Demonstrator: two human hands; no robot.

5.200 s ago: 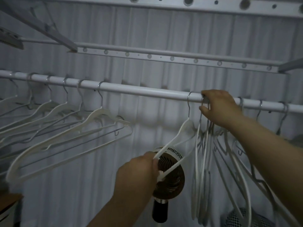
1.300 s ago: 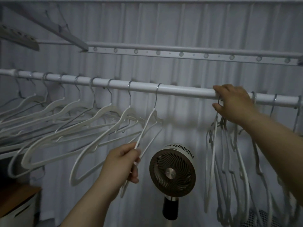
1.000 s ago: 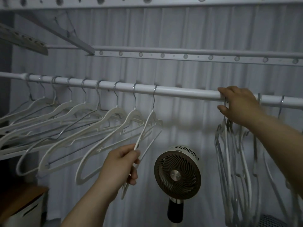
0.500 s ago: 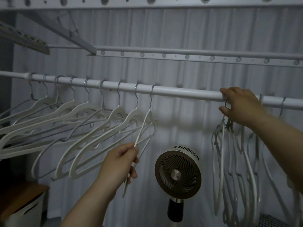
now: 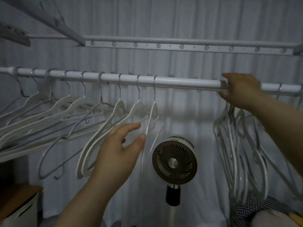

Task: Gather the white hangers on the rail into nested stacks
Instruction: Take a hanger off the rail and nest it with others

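White hangers (image 5: 120,106) at nine o'clock on the rail (image 5: 180,83) stay unstacked: the nearest hanger (image 5: 151,114) has been released by the left hand (image 5: 118,154), now open. The three o'clock stack (image 5: 232,145) is gripped by the right hand (image 5: 241,90).

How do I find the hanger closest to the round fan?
Look at the long white rail; spread-out hangers fill its left part. Follow them rightwards to the last hanger, just above the round fan. Only this one hangs edge-on, beside the thumb of the left hand, with bare rail on its right.
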